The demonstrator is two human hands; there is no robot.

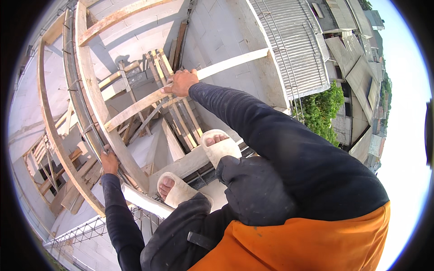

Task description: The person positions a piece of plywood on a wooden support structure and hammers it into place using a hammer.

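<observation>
"What do we see in the right hand (183,84)?"

"We see it grasping a timber batten (233,63), which slants across the upper centre of the frame. The batten is narrow, cream-white and bright at its right part, more tan at its left."

"And the left hand (109,162)?"

"Left of centre, beside a long plank (92,92); how firmly it is closed, we cannot tell."

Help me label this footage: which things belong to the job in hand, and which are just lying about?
Likely in use:
pale flat wooden crosspiece, gripped by the right hand
long dark steel bars, at the left hand

Seemingly just lying about:
brown flat wooden planks, lower left
yellowish slender wooden battens, unheld
</observation>
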